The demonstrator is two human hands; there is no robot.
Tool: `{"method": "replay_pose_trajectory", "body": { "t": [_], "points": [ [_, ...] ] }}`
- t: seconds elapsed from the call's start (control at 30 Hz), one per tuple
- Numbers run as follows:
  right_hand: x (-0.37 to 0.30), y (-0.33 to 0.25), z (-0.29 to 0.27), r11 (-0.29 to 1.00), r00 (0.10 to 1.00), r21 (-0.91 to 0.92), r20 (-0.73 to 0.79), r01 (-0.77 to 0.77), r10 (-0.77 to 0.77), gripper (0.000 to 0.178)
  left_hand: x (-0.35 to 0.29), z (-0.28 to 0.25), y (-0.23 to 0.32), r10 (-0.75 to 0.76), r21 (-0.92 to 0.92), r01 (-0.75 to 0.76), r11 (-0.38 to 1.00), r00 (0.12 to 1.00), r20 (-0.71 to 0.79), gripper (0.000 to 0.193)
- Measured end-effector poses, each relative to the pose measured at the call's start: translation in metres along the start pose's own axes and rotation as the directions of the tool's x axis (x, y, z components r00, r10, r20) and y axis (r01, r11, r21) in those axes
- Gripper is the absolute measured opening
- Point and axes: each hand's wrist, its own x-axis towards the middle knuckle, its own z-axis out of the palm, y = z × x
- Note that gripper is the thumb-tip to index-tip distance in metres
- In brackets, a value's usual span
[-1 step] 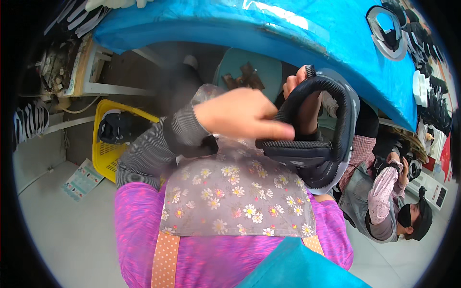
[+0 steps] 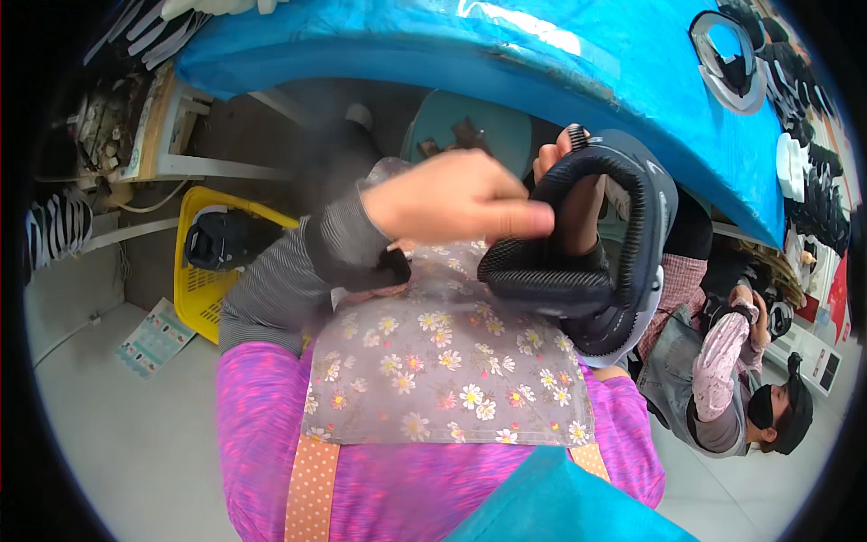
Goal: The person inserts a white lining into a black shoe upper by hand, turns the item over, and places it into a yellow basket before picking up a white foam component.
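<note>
A workroom seen from above: a bench covered with a blue plastic sheet (image 2: pixel 506 63) arches across the top, and a pale grey floor (image 2: pixel 117 425) spreads below to the left.

Close to the chest, both hands work on a black ribbed foam-and-mesh loop-shaped pad with a grey backing shell (image 2: pixel 596 253), held above the lap and just under the bench edge. The left hand (image 2: pixel 456 199), coming out of a grey striped sleeve (image 2: pixel 298 271), is closed, its fingertips pinching the loop's left end where the padding bends. The right hand (image 2: pixel 573 194) is mostly hidden behind the pad; its fingers reach through the opening and curl over the top rim, so it grasps the piece from behind.

Beneath the pad lies a grey apron printed with small daisies (image 2: pixel 452 370), over a bright pink knitted top (image 2: pixel 262 425) with an orange dotted strap (image 2: pixel 312 492). To the left a yellow plastic crate (image 2: pixel 203 294) stands on the floor holding dark parts. At the right another person in a pink patterned sleeve (image 2: pixel 722 361) sits nearby.
</note>
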Motion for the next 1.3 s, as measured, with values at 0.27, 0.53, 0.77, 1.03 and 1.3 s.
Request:
{"method": "replay_pose_trajectory", "body": {
  "t": [0.27,0.53,0.77,1.03,1.3],
  "points": [
    [0.028,-0.025,0.009,0.874,0.923,-0.308,0.203,0.376,-0.326,0.049,0.010,-0.003,0.004,0.060,0.453,0.070,0.889,0.962,-0.268,0.029],
    [0.025,-0.060,0.014,0.786,0.807,-0.231,0.321,0.574,-0.495,0.041,0.009,0.002,0.015,0.071,0.455,0.110,0.883,0.929,-0.363,0.030],
    [0.033,-0.027,0.014,0.925,0.893,0.331,0.449,-0.187,0.020,0.030,0.011,0.020,0.025,0.205,0.332,-0.173,0.927,0.977,-0.061,0.048],
    [0.020,-0.013,0.028,0.949,0.950,0.266,0.302,-0.168,0.084,0.031,0.002,0.023,0.010,0.116,0.195,-0.084,0.977,0.980,-0.160,0.046],
    [0.026,-0.040,0.016,0.987,0.968,-0.004,0.195,0.160,-0.157,0.032,0.007,0.019,-0.010,0.056,-0.065,-0.081,0.995,0.945,-0.321,0.029]
  ]
}}
